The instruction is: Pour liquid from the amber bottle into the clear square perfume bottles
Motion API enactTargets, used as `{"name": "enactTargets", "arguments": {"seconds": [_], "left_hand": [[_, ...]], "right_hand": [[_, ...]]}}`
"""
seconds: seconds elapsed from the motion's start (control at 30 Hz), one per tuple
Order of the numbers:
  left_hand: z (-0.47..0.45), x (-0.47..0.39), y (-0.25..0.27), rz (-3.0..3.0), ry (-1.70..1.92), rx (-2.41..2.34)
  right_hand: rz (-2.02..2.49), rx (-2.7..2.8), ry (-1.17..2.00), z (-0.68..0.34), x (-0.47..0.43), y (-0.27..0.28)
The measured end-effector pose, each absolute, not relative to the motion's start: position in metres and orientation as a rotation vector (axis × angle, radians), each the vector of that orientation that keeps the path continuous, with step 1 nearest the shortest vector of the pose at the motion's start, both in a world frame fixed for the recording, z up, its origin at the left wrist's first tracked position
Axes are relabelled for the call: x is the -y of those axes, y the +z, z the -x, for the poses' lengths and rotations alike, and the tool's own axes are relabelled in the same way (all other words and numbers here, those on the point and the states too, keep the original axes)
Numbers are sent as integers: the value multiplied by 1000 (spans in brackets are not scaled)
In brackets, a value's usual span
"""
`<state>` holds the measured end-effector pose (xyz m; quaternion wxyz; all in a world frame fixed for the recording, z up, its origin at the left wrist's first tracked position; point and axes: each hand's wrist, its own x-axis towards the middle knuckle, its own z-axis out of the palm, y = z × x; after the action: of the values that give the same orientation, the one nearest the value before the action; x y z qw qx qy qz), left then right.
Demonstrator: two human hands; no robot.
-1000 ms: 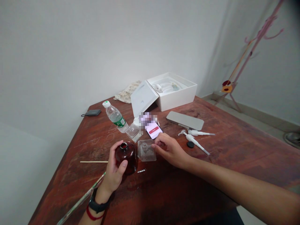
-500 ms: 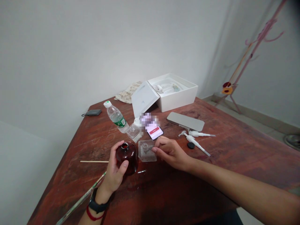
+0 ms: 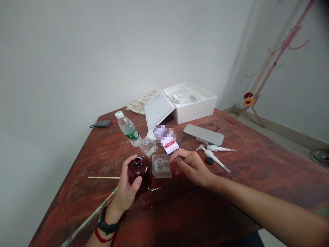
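My left hand (image 3: 128, 187) is wrapped round the side of a squat brown glass bottle (image 3: 142, 171). The bottle stands on the wooden table, its narrow neck uncapped. To its right sits a small clear square bottle (image 3: 161, 167) with an uncapped mouth. Beside this bottle's right edge is my right hand (image 3: 190, 166), its fingers loosely bent and apart, with nothing visible in them. Whether a fingertip touches the clear bottle I cannot tell. A little water glistens on the table in front of the bottles.
Behind are a phone (image 3: 170, 145), a clear container (image 3: 147, 146), a water bottle (image 3: 130, 130) and an open white box (image 3: 195, 111). White pump heads (image 3: 214, 159), a black cap (image 3: 209, 160) and a silver case (image 3: 203, 134) lie right. A thin stick (image 3: 102, 177) lies left.
My right hand's fingers have loosened from a pinch and drawn slightly right, away from the clear bottle. My left hand and the brown bottle have stayed in place.
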<state>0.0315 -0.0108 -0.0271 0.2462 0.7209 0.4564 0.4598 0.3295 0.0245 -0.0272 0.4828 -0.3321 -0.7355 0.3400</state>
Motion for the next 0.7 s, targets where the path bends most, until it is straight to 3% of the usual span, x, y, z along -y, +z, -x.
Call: {"name": "enactTargets", "arguments": {"seconds": [0.7], "left_hand": [[-34,13,-22,-1974,1241,-1259]], "right_hand": [[774,1997,991,-326,-18,-13]]}}
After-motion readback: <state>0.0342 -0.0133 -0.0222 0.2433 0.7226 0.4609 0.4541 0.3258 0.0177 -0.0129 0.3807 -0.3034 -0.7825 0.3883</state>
